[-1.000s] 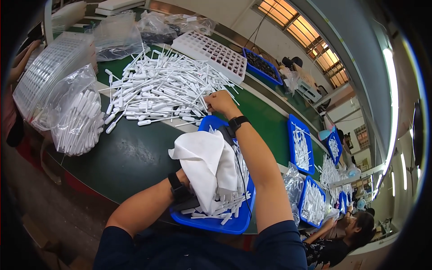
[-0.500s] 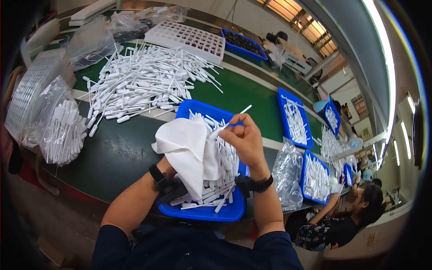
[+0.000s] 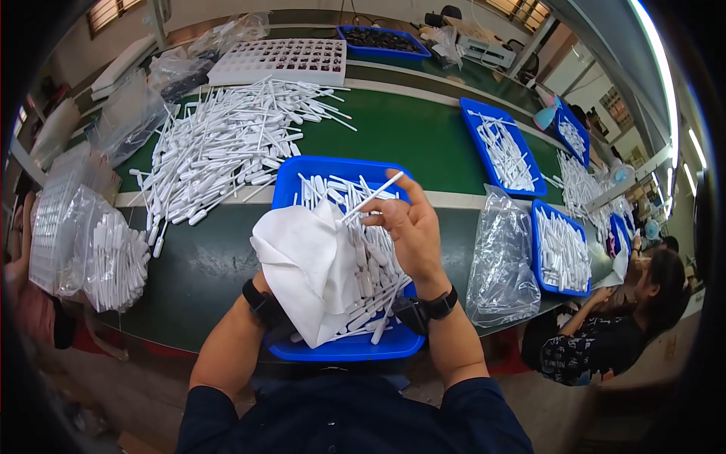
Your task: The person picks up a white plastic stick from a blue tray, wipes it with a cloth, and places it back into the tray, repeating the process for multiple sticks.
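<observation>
A white cloth (image 3: 299, 265) drapes over my left hand (image 3: 262, 281) and hides its fingers; the cloth is bunched and held up above a blue tray (image 3: 348, 349). A white plastic dropper (image 3: 372, 198) sticks out slantwise from the cloth's folds, its bulb end not visible. Beside its thin end is my right hand (image 3: 414, 231), open, thumb and fingers apart around the stem. Many similar white droppers (image 3: 374, 261) fill the tray under both hands.
Ahead on the left lies a big loose pile of droppers (image 3: 219, 144), with a white rack (image 3: 280, 62) behind it. Bagged droppers (image 3: 117, 261) stand at left. On the right are a clear bag (image 3: 499, 265), more blue trays (image 3: 541, 250) and a seated co-worker (image 3: 612, 325).
My right fingers have spread from their pinch on the dropper. The dropper now leans out of the cloth, its thin end lower. The view has turned somewhat.
</observation>
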`<action>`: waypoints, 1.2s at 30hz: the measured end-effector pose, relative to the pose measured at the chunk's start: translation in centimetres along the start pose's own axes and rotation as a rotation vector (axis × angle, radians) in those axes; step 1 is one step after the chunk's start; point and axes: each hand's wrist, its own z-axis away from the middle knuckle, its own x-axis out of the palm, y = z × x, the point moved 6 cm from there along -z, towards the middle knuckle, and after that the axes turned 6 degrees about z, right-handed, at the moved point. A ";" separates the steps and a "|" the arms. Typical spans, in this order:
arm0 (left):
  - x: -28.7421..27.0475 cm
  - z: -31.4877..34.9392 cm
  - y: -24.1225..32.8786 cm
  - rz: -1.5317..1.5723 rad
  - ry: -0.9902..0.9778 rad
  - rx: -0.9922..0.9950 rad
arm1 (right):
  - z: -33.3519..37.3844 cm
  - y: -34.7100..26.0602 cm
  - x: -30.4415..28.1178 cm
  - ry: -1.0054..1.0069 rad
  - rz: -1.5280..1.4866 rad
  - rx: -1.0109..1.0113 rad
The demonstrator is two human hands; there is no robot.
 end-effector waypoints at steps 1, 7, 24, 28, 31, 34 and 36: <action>-0.1 -0.1 -0.1 -0.005 -0.005 -0.015 | 0.1 0.0 0.3 -0.043 0.009 0.013; 0.3 0.0 -0.3 -0.035 0.033 -0.099 | 0.2 0.4 0.5 -0.131 0.127 0.027; 4.0 -0.4 2.6 -0.756 0.039 -0.015 | 0.7 -0.2 1.1 -0.162 0.079 0.016; 3.6 -0.3 2.2 -0.706 0.029 0.048 | 0.7 -0.2 1.2 -0.162 0.094 0.007; 3.2 -0.3 1.8 -0.677 -0.010 0.042 | 0.6 0.0 1.0 -0.166 0.104 0.018; 2.6 0.0 1.6 -0.574 0.003 0.016 | 0.6 0.0 1.2 -0.176 0.091 0.014; 2.2 0.1 1.2 -0.388 0.051 -0.034 | 0.6 0.0 1.2 -0.178 0.090 0.016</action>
